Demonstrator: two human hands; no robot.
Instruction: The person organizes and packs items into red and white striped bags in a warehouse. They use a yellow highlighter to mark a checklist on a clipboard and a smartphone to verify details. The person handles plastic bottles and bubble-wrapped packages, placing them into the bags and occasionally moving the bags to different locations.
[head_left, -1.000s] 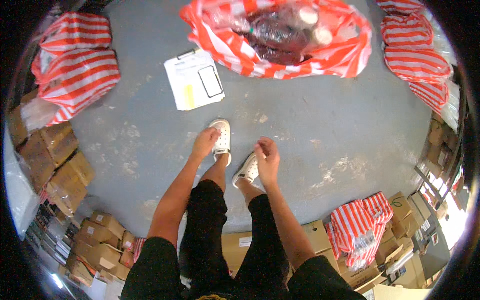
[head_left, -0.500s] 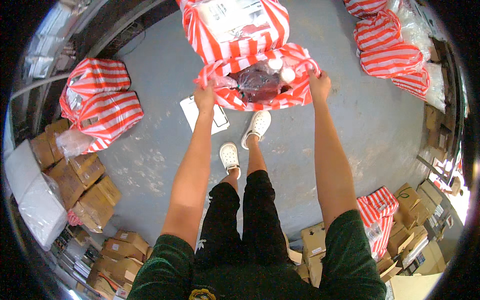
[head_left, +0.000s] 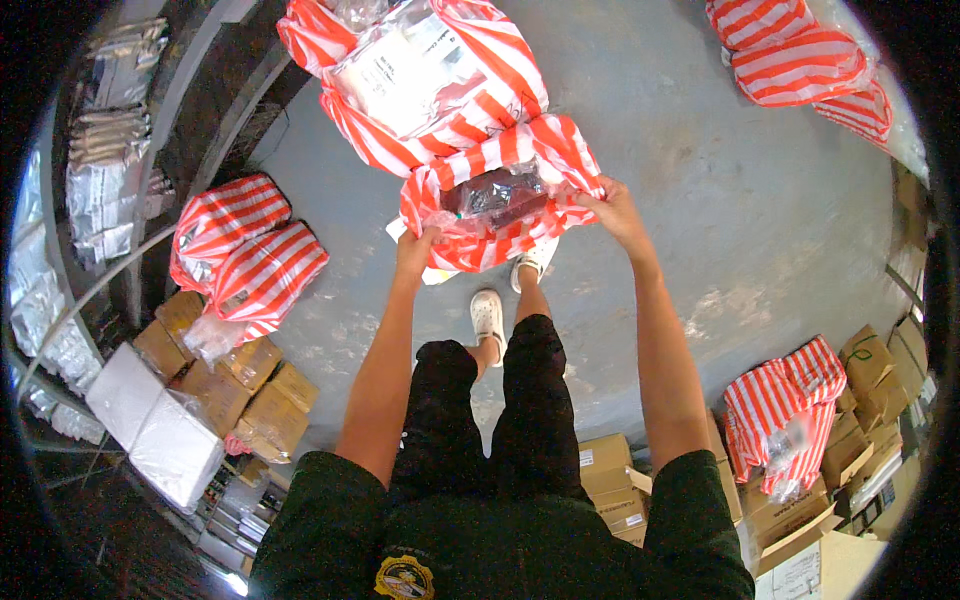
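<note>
Bag position: near bag (head_left: 490,252), red-and-white striped, mouth facing up, directly ahead of the person's legs and spanning the space between both hands.
Left hand (head_left: 413,250): closed in a pinch, thumb over the rim at the near bag's left near corner.
Right hand (head_left: 610,208): closed in a pinch on the rim at the near bag's right end; a bit farther from the person than the left.
Mouth axis: long way runs left to right, hand to hand, right end slanting away from the person. Key relation: both grips sit at opposite ends of that axis, gap held wide.
Bag contents: dark load (head_left: 500,195) under clear wrap, inside the near bag's mouth, between the hands; left fingertips slightly nearer to it. Its long side follows the mouth.
Bag base: hidden from above; can't tell if it touches the floor.
Far bag (head_left: 470,130): same stripes, larger, directly beyond the near bag, edges meeting in this view; white printed packet (head_left: 400,75) on top.
Shoes (head_left: 487,313): white, on the person's side of the near bag, one partly covered by it.
White sheet (head_left: 438,276): edge shows from under the near bag's left near side.
</note>
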